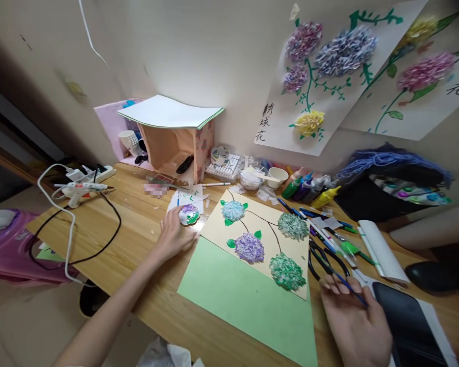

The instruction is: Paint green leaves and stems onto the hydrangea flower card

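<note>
My left hand point(173, 235) reaches across the wooden desk point(110, 224) and its fingers close round a small flower-shaped paint palette point(188, 214) with purple and green paint. My right hand point(354, 317) rests at the lower right, pinching a thin blue-handled paintbrush point(351, 286) that points up and left. Between the hands lies a cream sheet point(260, 211) with several paper-ball flowers in blue, purple and green on drawn black stems, set on top of a light green sheet point(248, 300).
A hot glue gun point(80, 191) and power strip point(94, 174) with cables sit at the left. Black scissors point(325, 260), pens, paint bottles point(309, 187), bowls point(277, 177) and a dark tablet point(409, 323) crowd the right. A pink box shelf point(176, 145) stands at the back; flower posters hang on the wall.
</note>
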`<state>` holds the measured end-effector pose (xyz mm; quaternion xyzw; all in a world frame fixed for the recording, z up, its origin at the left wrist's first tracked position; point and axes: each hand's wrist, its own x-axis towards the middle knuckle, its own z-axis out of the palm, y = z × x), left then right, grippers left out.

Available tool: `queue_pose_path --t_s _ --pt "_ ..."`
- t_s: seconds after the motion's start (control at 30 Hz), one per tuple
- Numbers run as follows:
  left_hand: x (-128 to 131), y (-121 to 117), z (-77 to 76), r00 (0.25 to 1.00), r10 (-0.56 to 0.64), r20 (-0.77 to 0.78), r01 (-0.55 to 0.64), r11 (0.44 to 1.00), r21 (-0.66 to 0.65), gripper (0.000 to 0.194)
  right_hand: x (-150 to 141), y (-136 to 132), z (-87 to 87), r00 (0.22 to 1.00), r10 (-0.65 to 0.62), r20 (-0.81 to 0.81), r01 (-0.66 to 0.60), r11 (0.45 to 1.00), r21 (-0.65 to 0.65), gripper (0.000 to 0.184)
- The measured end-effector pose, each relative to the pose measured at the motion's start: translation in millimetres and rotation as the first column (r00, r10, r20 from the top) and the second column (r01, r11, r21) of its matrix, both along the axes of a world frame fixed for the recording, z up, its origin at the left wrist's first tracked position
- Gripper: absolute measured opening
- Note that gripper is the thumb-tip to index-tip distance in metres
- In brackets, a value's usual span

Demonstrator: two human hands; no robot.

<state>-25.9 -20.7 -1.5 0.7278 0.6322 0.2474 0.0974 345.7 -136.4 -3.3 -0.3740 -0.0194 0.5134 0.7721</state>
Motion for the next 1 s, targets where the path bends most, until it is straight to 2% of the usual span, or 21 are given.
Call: queue_pose_path --t_s 0.07,0.13,0.2,0.3,0.43,0.53,0.63,0.77,0.87,1.0 --pt "12.7 0.5 3.5 0.987 -0.056 0.154 0.07 0.994 -0.089 0.053 4.7 2.7 -1.7 0.998 -0.055 -0.012 0.055 0.998 -0.025 0.014" --pt "26.8 4.0 6.0 0.964 -0.029 0.265 0.093 0.968 -0.232 0.037 6.4 5.3 -3.4 0.997 -0.066 -0.05 0.064 0.997 -0.039 0.011" --pt "39.4 10.7 7.2 0.958 0.01 0.288 0.087 0.943 -0.321 0.035 5.6 7.5 -4.4 0.995 -0.056 -0.083 0.054 0.998 -0.033 0.01" --pt "51.7 23.9 8.5 0.964 0.011 0.266 0.086 0.933 -0.35 0.033 2.9 9.7 -4.0 0.994 -0.049 -0.099 0.051 0.999 0.011 0.01" --pt "57.2 38.0 12.7 0.958 0.018 0.288 0.101 0.913 -0.395 0.032 4.7 10.2 -2.1 0.991 -0.058 -0.117 0.067 0.995 0.075 0.013" --pt "57.7 38.1 18.3 0.939 -0.002 0.343 0.162 0.884 -0.439 0.029 10.2 8.7 -0.6 0.988 -0.062 -0.141 0.077 0.992 0.098 0.012" --pt "54.5 28.1 24.9 0.876 0.039 0.481 0.217 0.858 -0.465 0.034 14.4 6.6 1.2 0.986 -0.053 -0.16 0.072 0.991 0.117 0.012" --pt "39.1 10.3 34.0 0.7 0.188 0.689 0.181 0.887 -0.425 0.045 15.7 4.2 5.4 0.98 -0.028 -0.196 0.064 0.982 0.179 0.016" --pt "20.0 4.0 40.9 0.657 0.212 0.723 0.105 0.925 -0.366 0.048 16.2 2.1 9.1 0.977 -0.017 -0.211 0.067 0.97 0.232 0.021" --pt "-7.3 8.3 53.7 0.621 0.223 0.751 -0.027 0.964 -0.264 0.054 17.8 -1.9 11.7 0.976 0.0 -0.218 0.063 0.958 0.281 0.022"
